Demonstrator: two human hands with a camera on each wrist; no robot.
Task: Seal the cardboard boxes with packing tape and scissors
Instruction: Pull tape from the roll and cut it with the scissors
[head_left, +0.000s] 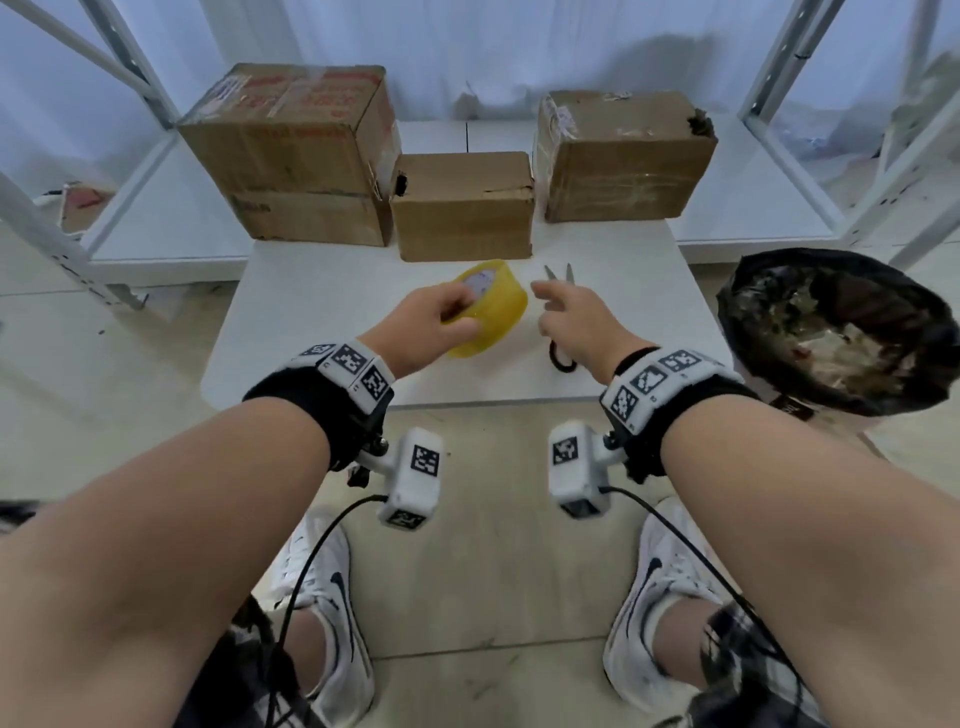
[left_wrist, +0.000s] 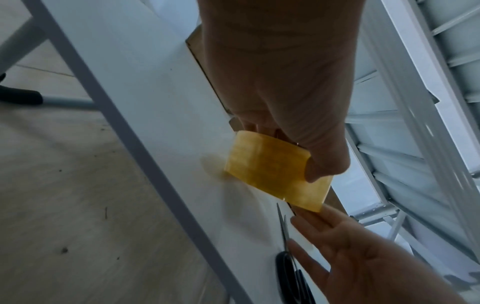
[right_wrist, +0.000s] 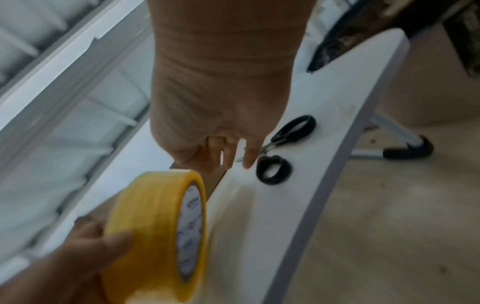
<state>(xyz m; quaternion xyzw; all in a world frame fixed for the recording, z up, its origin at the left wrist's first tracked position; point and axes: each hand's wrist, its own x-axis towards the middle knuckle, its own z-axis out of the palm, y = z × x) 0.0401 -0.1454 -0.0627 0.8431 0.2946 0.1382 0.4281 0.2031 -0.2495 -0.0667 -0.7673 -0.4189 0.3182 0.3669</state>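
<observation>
White tabletop (head_left: 322, 332); left grip (head_left: 431, 317) clasps glossy yellow tape roll (head_left: 493, 312); right grip (head_left: 576, 322) loose over steel scissors (head_left: 563, 358).

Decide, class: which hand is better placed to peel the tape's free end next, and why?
Right. The left hand already grips the tape roll; the right hand hovers open beside it, holding nothing.

head cam looks fwd/down, wrist cams close along each hand, all share tape roll (head_left: 485, 306), table (head_left: 311, 312)

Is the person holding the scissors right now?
No, the scissors lie on the white table, under the open right hand.
</observation>
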